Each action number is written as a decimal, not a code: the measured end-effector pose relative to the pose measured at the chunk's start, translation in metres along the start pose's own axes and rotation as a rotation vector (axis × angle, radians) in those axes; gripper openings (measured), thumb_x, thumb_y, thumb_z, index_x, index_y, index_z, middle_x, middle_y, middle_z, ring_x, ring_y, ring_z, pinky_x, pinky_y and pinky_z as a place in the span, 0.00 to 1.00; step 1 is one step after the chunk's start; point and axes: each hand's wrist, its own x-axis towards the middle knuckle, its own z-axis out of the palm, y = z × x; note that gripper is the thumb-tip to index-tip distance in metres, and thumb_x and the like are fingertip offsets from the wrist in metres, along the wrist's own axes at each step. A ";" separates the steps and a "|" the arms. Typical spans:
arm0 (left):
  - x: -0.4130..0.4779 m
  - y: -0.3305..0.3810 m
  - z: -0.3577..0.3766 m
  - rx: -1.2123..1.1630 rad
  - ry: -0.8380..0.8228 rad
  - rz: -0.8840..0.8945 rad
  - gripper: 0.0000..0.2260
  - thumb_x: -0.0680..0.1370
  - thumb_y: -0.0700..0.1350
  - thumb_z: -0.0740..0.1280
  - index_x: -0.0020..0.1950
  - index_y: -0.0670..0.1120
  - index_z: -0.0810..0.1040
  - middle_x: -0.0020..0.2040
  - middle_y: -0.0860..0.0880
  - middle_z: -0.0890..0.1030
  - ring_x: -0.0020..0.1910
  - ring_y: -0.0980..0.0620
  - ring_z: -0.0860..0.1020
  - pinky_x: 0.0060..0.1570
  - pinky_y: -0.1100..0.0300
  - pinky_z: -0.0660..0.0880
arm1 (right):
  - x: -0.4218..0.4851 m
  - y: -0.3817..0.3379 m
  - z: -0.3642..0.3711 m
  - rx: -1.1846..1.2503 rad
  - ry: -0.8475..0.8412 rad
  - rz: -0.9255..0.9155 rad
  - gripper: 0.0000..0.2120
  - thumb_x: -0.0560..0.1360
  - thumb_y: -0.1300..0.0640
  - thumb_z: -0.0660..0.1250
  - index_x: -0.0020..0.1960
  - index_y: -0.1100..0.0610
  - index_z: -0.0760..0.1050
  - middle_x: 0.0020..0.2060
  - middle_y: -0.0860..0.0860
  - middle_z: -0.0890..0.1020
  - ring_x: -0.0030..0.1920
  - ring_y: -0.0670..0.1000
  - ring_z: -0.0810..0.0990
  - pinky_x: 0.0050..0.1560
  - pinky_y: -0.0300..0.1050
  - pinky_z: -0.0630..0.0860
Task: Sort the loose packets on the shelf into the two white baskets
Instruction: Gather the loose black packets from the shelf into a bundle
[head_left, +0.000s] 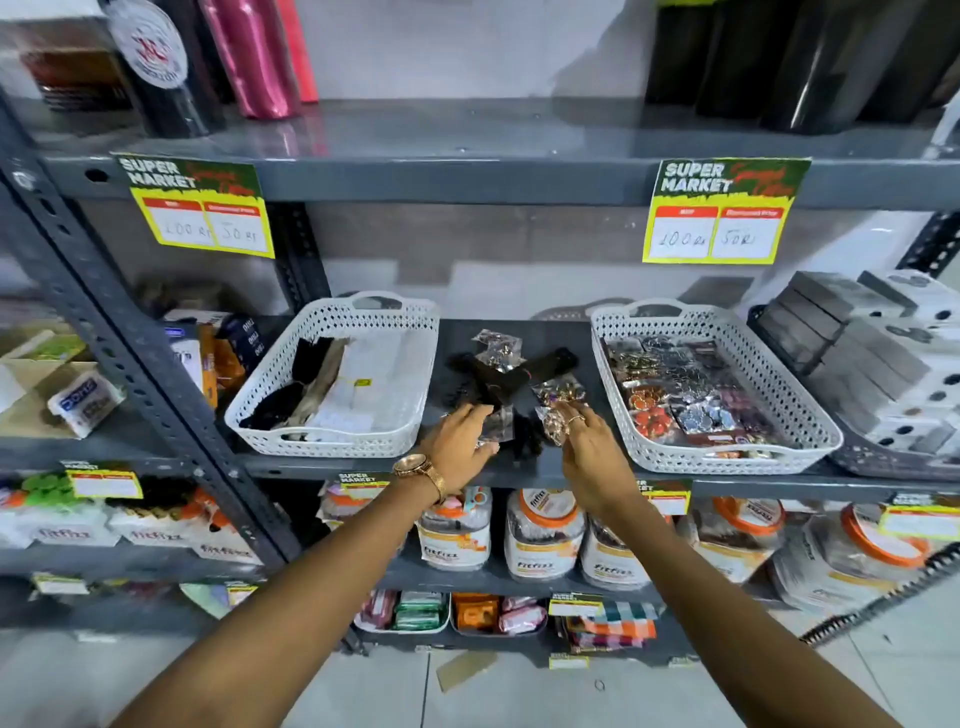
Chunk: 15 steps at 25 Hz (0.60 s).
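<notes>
Head view: loose packets lie heaped on the shelf between the left basket and right basket. Left hand is spread over the dark packets; right hand pinches a clear jewellery packet. The slippery, overlapping packets could snag and drag neighbours off the shelf edge.

Painted metal, perforated plastic, crinkled film.
The grey metal shelf looks smooth with a dull sheen; the two white perforated plastic baskets are matt, the loose clear film packets glossy, and the gold metal wristwatch shines.
</notes>
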 end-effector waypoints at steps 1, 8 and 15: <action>0.007 0.000 0.004 -0.018 -0.026 -0.025 0.25 0.78 0.46 0.64 0.73 0.45 0.64 0.70 0.44 0.71 0.68 0.42 0.71 0.66 0.50 0.71 | 0.007 0.004 -0.001 0.038 -0.010 0.049 0.26 0.75 0.70 0.54 0.73 0.61 0.62 0.69 0.61 0.68 0.68 0.62 0.68 0.68 0.53 0.67; 0.054 -0.015 0.012 -0.173 -0.115 -0.175 0.30 0.73 0.40 0.71 0.73 0.44 0.65 0.70 0.42 0.72 0.68 0.43 0.72 0.69 0.53 0.70 | 0.064 0.018 0.003 0.095 -0.079 0.163 0.28 0.71 0.73 0.59 0.69 0.57 0.70 0.63 0.62 0.77 0.61 0.63 0.77 0.63 0.53 0.74; 0.068 -0.027 0.022 -0.135 -0.076 -0.124 0.17 0.71 0.39 0.70 0.60 0.44 0.76 0.56 0.40 0.82 0.58 0.38 0.77 0.56 0.51 0.77 | 0.112 -0.009 0.032 0.048 -0.086 0.141 0.13 0.78 0.55 0.60 0.51 0.62 0.79 0.49 0.64 0.83 0.51 0.65 0.81 0.46 0.51 0.75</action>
